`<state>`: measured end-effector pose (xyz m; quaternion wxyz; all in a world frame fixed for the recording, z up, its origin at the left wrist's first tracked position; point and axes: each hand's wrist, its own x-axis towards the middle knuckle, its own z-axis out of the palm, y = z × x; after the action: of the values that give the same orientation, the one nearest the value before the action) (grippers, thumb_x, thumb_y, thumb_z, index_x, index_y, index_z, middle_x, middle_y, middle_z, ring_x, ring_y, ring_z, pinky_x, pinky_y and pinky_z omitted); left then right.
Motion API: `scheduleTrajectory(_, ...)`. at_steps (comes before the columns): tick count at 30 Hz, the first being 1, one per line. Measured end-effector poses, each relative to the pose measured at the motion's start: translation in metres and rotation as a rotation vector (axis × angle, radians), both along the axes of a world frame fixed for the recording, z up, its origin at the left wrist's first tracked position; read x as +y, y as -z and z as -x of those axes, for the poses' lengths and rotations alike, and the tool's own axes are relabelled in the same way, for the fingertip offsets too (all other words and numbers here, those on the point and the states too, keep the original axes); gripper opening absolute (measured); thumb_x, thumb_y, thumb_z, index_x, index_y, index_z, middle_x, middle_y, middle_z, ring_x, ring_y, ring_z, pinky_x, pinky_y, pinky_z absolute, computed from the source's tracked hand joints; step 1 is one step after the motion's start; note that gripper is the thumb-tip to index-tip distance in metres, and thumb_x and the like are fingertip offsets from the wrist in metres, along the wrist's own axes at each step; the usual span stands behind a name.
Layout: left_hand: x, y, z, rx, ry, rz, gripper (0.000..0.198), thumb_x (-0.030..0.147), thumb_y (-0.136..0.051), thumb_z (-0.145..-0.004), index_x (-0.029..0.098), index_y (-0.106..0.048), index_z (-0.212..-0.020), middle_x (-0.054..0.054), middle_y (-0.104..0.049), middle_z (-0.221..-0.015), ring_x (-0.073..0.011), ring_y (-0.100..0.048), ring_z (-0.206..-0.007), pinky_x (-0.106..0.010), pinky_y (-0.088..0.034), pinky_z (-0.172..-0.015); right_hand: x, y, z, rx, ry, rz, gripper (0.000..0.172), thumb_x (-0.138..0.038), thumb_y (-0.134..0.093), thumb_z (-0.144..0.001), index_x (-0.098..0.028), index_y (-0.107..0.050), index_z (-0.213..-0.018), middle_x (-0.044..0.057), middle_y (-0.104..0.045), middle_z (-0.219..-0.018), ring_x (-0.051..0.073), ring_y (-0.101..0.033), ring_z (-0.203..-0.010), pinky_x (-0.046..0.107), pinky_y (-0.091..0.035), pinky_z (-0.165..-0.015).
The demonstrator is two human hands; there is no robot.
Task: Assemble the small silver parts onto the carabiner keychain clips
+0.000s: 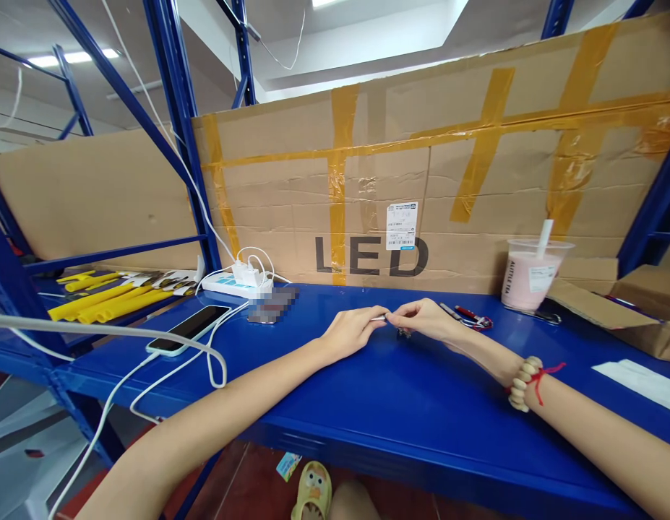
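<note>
My left hand (352, 332) rests on the blue shelf top (335, 404), its fingers closed on a slim silvery item (379, 318), too small to name. At the tip of that item, the fingers of my right hand (421, 318) are pinched together; what lies inside the pinch is hidden. A small dark object (404, 333) shows just under the right fingers, and I cannot tell whether they touch it. Behind my right wrist lie a pen-like stick (449, 312) and a red-and-white item with a cord (474, 316).
A cup of pink drink (530, 278) stands at the back right beside an open cardboard box (652, 310). To the left are a phone (191, 328), white cables and a power strip (231, 284). A large cardboard panel (291, 209) closes off the back.
</note>
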<state>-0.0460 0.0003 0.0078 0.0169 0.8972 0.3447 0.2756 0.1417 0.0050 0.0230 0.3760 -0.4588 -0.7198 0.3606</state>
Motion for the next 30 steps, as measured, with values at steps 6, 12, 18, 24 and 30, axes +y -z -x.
scheduleTrajectory(6,0.0,-0.003,-0.002,0.009,-0.054,0.025,0.027,0.03,-0.031,-0.093,0.027,-0.05,-0.112,0.001,-0.064,-0.107,-0.0184,-0.061,-0.094,-0.025,-0.045,-0.075,0.001,-0.001,0.003,0.022,0.017,0.002,0.031,-0.046,-0.074,-0.054,-0.016,-0.067,-0.056,0.0,-0.056,-0.049,0.008,-0.045,-0.045,0.02,-0.035,-0.041)
scheduleTrajectory(12,0.001,-0.004,-0.009,-0.075,-0.078,0.075,0.03,0.034,-0.027,-0.094,0.031,-0.049,-0.114,0.003,-0.062,-0.111,-0.0174,-0.059,-0.098,-0.025,-0.044,-0.076,0.003,-0.013,-0.004,-0.051,0.075,-0.278,0.038,-0.049,-0.07,-0.059,-0.014,-0.07,-0.073,0.002,-0.062,-0.058,0.008,-0.045,-0.043,0.021,-0.036,-0.041)
scheduleTrajectory(18,0.006,-0.003,-0.006,-0.155,-0.111,0.109,0.029,0.035,-0.027,-0.093,0.03,-0.051,-0.108,0.003,-0.064,-0.1,-0.0166,-0.06,-0.09,-0.024,-0.043,-0.072,0.012,-0.002,-0.006,-0.088,0.009,-0.513,0.036,-0.047,-0.067,-0.066,-0.016,-0.071,-0.082,0.005,-0.063,-0.078,0.006,-0.046,-0.042,0.022,-0.037,-0.043)
scheduleTrajectory(24,0.009,-0.001,-0.004,-0.135,-0.098,0.119,0.028,0.035,-0.027,-0.093,0.029,-0.051,-0.105,0.003,-0.064,-0.094,-0.0171,-0.06,-0.084,-0.024,-0.042,-0.068,0.014,0.002,-0.008,-0.267,0.066,-0.804,0.022,-0.04,-0.062,-0.076,-0.022,-0.072,-0.082,0.002,-0.062,-0.08,0.006,-0.049,-0.05,0.021,-0.037,-0.049)
scheduleTrajectory(30,0.009,0.001,-0.007,-0.139,-0.011,0.143,0.028,0.034,-0.027,-0.093,0.026,-0.051,-0.103,0.002,-0.062,-0.093,-0.0157,-0.058,-0.082,-0.024,-0.04,-0.071,0.007,-0.005,-0.012,-0.452,0.073,-1.018,0.014,-0.03,-0.06,-0.08,-0.024,-0.073,-0.079,-0.001,-0.064,-0.077,0.007,-0.055,-0.059,0.019,-0.034,-0.05)
